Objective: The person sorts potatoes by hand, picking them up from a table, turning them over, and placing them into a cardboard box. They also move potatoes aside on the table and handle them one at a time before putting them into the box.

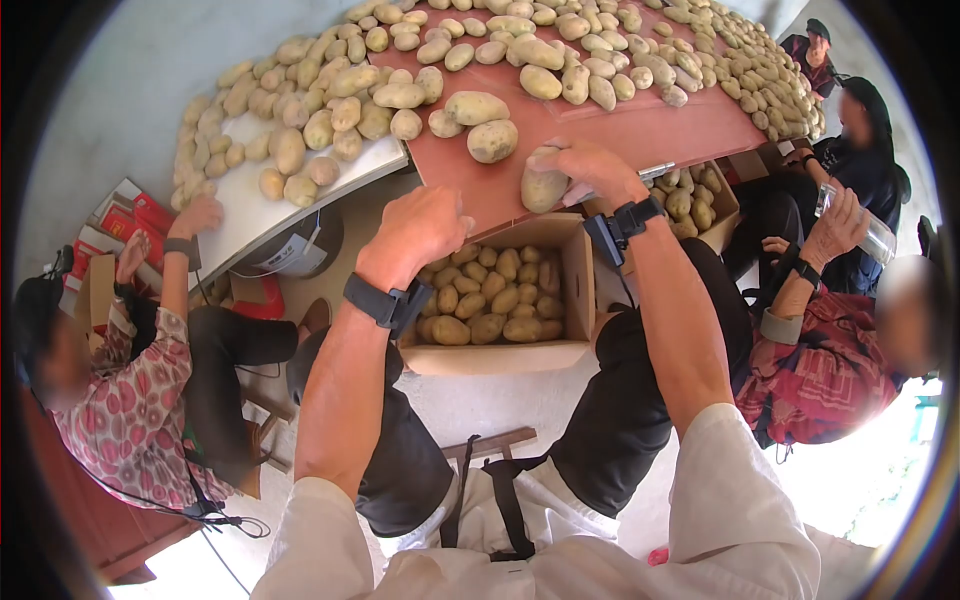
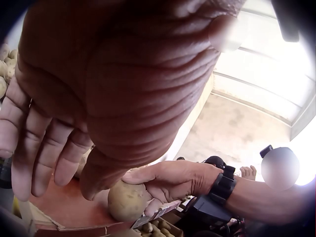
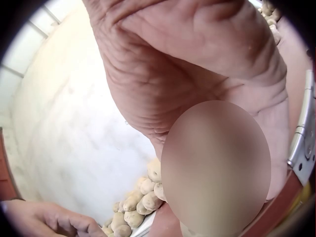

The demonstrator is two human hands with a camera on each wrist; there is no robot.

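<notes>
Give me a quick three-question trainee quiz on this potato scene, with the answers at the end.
1. What does the wearer's bare right hand hold: (A) a clear bottle, (B) an oval yellow-brown potato, or (C) a red carton?
2. True or false: the open brown cardboard box between the wearer's forearms is empty.
3. What does the wearer's bare left hand hold?
Key: 1. B. 2. False; potatoes lie inside it. 3. Nothing visible.

From where I stand, a flat, brick-red tabletop (image 1: 600, 127) adjoins a flat, white tabletop (image 1: 235, 215). Oval, yellow-brown potatoes (image 1: 541, 82) cover much of the red one's far part, with 3 grouped nearer its front; more of them crowd together on the white one.
</notes>
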